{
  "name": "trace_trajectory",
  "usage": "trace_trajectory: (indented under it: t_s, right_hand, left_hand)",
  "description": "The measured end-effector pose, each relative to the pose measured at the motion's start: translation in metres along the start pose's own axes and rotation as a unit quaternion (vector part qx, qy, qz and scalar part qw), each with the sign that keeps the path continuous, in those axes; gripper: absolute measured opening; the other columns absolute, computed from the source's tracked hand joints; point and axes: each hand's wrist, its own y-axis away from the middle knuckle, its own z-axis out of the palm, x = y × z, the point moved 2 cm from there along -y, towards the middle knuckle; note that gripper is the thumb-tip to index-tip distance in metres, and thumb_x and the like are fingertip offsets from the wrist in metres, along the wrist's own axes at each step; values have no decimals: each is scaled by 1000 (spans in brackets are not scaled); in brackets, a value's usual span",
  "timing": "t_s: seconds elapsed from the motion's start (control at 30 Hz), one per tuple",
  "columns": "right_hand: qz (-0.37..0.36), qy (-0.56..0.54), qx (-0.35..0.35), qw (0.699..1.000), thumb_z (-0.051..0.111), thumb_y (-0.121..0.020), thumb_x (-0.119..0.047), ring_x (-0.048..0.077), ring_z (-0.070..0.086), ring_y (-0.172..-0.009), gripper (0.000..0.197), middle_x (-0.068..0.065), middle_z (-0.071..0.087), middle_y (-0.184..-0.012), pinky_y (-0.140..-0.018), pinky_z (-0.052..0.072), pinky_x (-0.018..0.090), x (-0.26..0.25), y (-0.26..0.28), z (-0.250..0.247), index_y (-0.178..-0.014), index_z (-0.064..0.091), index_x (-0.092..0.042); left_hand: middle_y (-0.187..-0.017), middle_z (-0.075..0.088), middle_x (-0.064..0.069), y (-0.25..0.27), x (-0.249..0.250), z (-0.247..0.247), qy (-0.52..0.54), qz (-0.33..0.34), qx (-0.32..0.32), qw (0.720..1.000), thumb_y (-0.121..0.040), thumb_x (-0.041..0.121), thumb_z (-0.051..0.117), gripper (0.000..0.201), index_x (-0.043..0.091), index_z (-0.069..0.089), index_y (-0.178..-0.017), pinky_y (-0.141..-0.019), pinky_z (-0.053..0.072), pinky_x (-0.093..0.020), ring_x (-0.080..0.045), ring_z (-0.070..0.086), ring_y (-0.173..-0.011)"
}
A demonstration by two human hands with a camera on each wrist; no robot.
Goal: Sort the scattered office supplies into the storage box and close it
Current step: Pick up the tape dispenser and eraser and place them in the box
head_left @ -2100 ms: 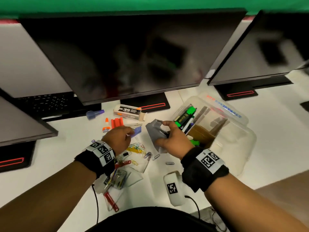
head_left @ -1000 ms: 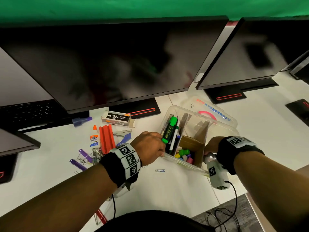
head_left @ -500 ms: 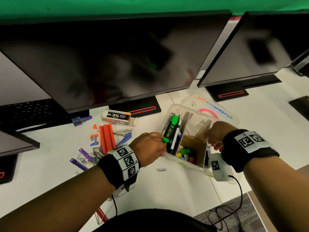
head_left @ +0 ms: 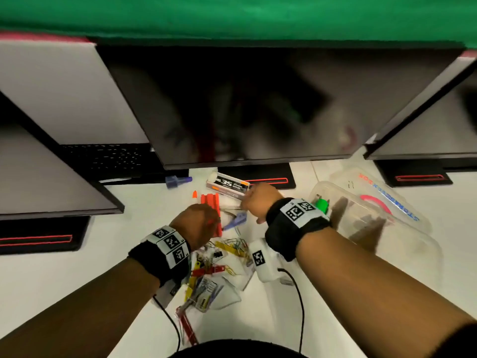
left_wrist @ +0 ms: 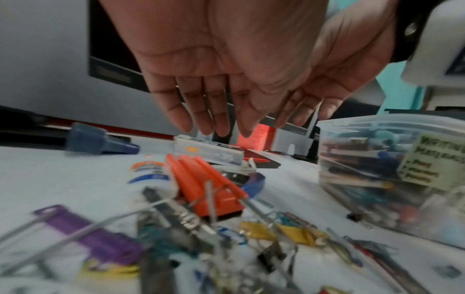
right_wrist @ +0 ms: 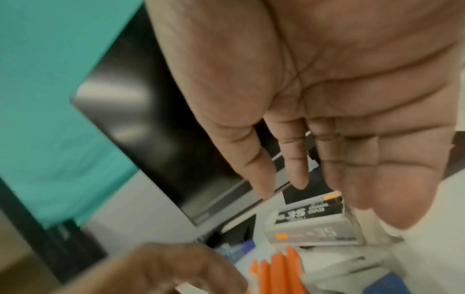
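Staple box (head_left: 228, 186) is lying on the desk by the monitor base, at the right hand (head_left: 258, 201); contact unclear. Left wrist view: left hand (left_wrist: 226, 65) is hanging above the orange strips (left_wrist: 201, 179), fingers straight, empty. Right wrist view: right fingers (right_wrist: 294, 159) are extending, relaxed, just over the box.

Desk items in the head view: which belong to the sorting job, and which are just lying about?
Job:
storage box
box lid
staple box
orange strips
glue bottle
clip pile
left hand, right hand, both empty

Lying about:
monitors
keyboard
cables
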Motion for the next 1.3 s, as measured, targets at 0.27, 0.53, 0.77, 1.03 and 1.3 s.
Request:
trace_trajectory:
  t_s: [0.27, 0.53, 0.77, 1.03, 1.3]
  right_hand:
    - [91, 103, 91, 986, 63, -82, -23, 37, 47, -121, 60, 16, 43, -134, -104, 40, 44, -1, -81, 16, -135, 36, -15]
    - [80, 142, 70, 984, 66, -82, -28, 34, 50, -118, 55, 16, 44, -132, -100, 44, 40, 5, -105, 26, -130, 42, -14]
    - [-16, 91, 69, 993, 58, -88, -14, 30, 63, -101, 27, 14, 64, -110, -85, 50, 34, 2, -80, 6, -113, 52, -6]
    - [-106, -112, 77, 985, 48, -90, -2, 25, 66, -66, 13, 15, 64, -82, -66, 60, 37, 5, -18, -14, -84, 54, -11]
    - [-176, -248, 44, 952, 55, -89, 1, 7, 54, -44, 23, 5, 58, -67, -51, 54, 22, 36, 44, -41, -76, 57, -18]
  left_hand:
    - [-129, 55, -1, -8, -42, -6, 23, -77, -68, 994, -91, 23, 48, 29, 21, 59, -117, -106, 40, -34, -20, 48, -121]
    - [-136, 50, -2, -28, -48, -1, 53, -93, -79, 991, -92, 23, 48, 32, 21, 54, -124, -108, 38, -35, -20, 44, -127]
    - [-147, 32, -7, -40, -41, -13, 212, -124, 42, 968, -83, 17, 60, 71, 24, 25, -144, -108, 39, -40, -26, 43, -130]
    - [-153, 22, 0, -45, -2, -9, 35, -40, 33, 998, -71, 34, 75, 99, 33, 10, -146, -113, 31, -42, -22, 23, -141]
    - [-150, 28, -2, -39, 46, -15, 102, 72, 115, 986, -70, 35, 77, 93, 30, 22, -145, -114, 31, -39, -18, 26, -140]
